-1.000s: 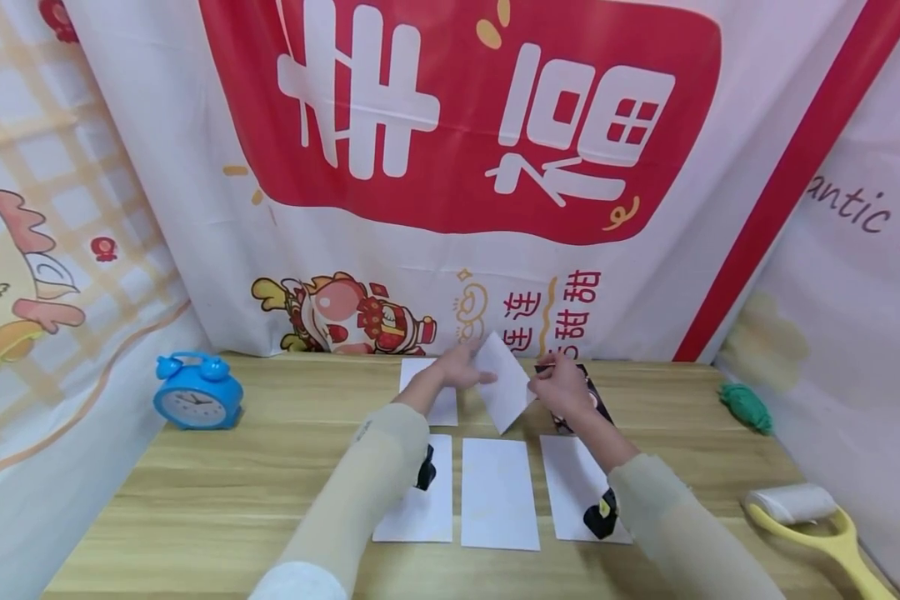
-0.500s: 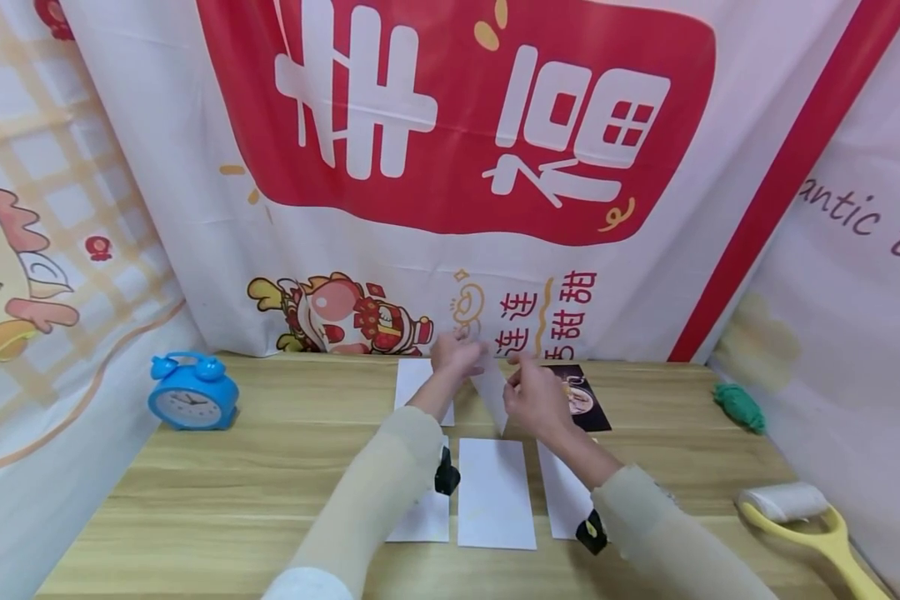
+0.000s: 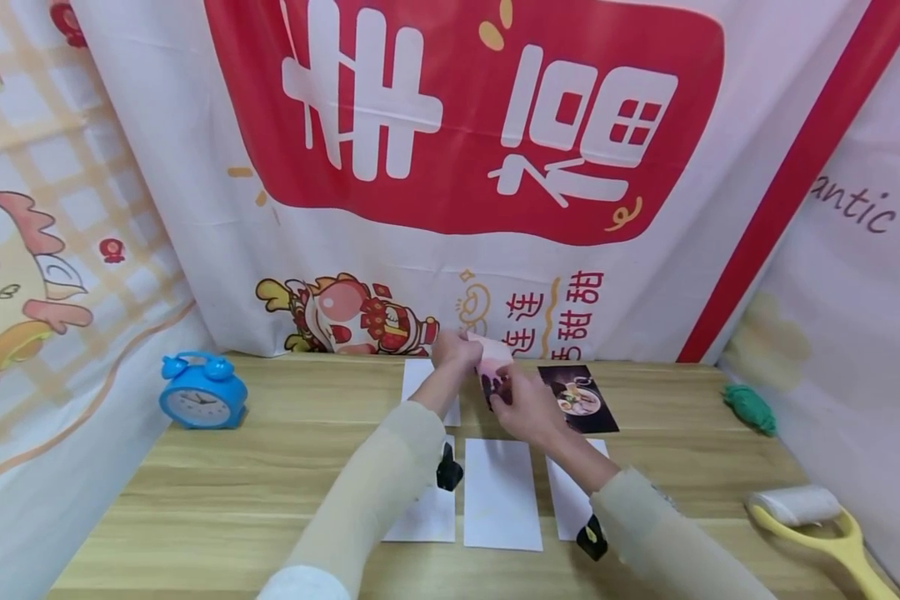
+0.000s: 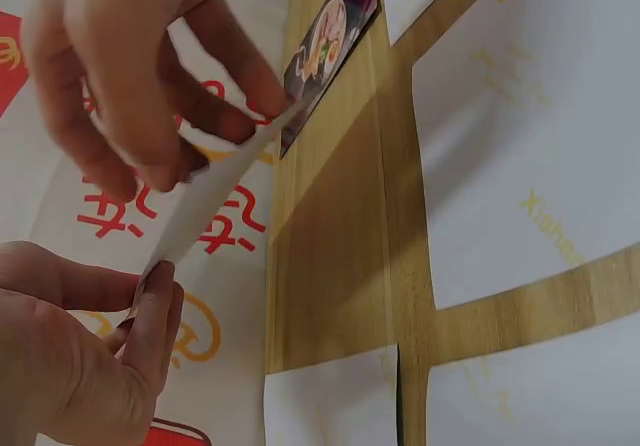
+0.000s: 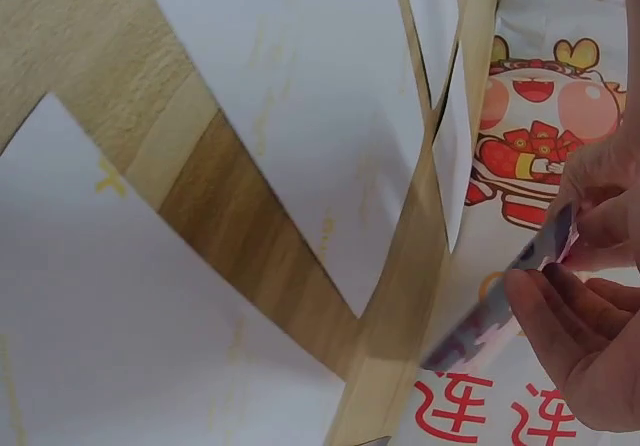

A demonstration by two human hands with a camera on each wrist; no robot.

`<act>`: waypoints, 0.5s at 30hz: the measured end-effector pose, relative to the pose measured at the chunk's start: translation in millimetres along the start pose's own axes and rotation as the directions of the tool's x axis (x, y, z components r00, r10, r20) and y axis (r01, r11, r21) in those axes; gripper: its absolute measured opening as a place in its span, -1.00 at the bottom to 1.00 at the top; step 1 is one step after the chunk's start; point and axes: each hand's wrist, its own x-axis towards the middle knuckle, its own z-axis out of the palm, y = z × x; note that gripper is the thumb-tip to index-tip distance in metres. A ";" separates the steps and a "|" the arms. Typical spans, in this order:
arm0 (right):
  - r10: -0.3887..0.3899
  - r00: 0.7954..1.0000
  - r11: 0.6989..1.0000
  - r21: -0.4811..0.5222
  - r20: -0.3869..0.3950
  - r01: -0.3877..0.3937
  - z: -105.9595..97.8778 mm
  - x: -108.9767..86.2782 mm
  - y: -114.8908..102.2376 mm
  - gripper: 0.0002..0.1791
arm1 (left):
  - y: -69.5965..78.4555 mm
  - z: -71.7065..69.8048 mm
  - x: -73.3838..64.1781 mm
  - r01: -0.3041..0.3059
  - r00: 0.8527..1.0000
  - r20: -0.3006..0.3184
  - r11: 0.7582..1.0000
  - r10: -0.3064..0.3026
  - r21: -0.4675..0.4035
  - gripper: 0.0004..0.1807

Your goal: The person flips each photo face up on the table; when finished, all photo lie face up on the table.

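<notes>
A card [image 3: 492,358] with a pink and dark picture on one face and a white back is held up above the table's back edge. My left hand [image 4: 95,341] pinches it by one edge between thumb and fingers. Loosely bent, the fingers of my right hand [image 3: 527,407] lie close against the picture side, the card's far end [image 5: 440,356] sticking out past them. Whether those fingers touch it is hard to tell. To the right, a dark card with a food picture [image 3: 581,400] lies face up.
White cards lie on the wooden table: one at the back left [image 3: 412,379], and a front row with a middle card [image 3: 502,496] and a right card [image 3: 570,500]. A blue alarm clock [image 3: 203,392] stands left. Green string [image 3: 750,408] and a lint roller [image 3: 795,505] are right.
The held card has turned from its white back to show its pink picture. My right hand first let go of its edge and has moved left to the picture side; the food card is uncovered.
</notes>
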 end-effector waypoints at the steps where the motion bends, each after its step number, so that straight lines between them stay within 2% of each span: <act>1: 0.001 1.000 1.000 -0.011 0.010 -0.001 0.4 -0.4 2.0 -0.58 | -0.2 -0.4 0.8 -0.006 1.000 -0.002 1.000 0.006 0.028 -0.89; 6: -0.081 0.995 0.993 -0.081 0.059 0.086 3.8 -0.2 16.2 -0.51 | -5.1 0.7 3.1 -0.001 1.000 0.012 0.998 0.000 0.060 -0.88; 9: -0.126 0.984 0.985 -0.098 0.127 0.139 6.5 0.8 26.9 -0.42 | -11.2 5.6 4.6 0.009 1.000 0.022 0.998 -0.010 0.065 -0.94; 12: -0.108 0.965 0.988 -0.083 0.239 0.131 9.0 1.7 36.7 -0.34 | -17.6 12.1 8.1 0.023 0.999 0.030 0.997 -0.025 0.070 -0.93; 15: -0.091 0.940 0.991 -0.060 0.328 0.117 11.0 2.9 44.7 -0.28 | -23.3 17.2 12.3 0.006 0.999 0.035 0.997 -0.008 0.076 -0.78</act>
